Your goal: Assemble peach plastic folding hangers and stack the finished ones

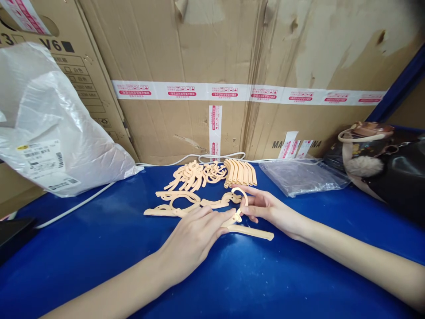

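- Your left hand (197, 228) grips the pale folding-hanger arm (253, 231); its long axis runs rightward, slightly toward you.
- The hook (244, 193) arches beyond that arm, between your hands, nearer the right.
- Your right hand (267, 210) pinches the hook, remaining fingers loosely curled.

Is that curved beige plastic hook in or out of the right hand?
In: the right hand pinches the curved beige plastic hook near its lower end; the bend shows.
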`<state>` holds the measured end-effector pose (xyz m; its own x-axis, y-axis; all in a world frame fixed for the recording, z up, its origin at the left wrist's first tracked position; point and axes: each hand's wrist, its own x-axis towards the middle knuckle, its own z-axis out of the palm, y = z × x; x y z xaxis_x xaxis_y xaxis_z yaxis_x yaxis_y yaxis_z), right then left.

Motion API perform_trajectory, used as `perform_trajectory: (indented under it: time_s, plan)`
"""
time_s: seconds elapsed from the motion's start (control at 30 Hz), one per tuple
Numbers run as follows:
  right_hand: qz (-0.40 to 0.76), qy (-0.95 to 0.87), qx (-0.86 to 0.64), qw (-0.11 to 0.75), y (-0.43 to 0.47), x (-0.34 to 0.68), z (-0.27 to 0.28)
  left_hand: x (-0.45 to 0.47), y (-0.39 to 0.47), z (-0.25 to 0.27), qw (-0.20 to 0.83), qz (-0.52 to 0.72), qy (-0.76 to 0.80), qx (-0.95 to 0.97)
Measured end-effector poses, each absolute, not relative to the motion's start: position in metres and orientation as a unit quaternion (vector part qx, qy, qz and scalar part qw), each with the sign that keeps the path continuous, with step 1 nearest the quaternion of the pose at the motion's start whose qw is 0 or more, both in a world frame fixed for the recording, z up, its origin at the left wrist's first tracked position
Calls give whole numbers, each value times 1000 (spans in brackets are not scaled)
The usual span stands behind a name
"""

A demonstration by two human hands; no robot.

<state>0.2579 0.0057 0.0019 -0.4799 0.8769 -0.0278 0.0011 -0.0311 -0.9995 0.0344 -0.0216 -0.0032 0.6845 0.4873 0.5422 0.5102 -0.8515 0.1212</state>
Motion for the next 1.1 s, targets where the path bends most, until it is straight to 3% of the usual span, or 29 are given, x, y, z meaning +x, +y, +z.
perform_trajectory:
  time_s: [0.53,0.9,1.1]
  plan:
    - [462,-708,-362,392,-1,260,5,36,-25,-2,120,-265,-273,-917]
    - [538,-661,-342,395,-1,255,7,35,-25,-4,105,-273,-278,-915]
    - [525,-666,-358,392,-3,255,5,35,-27,-2,110,-281,-270,-914]
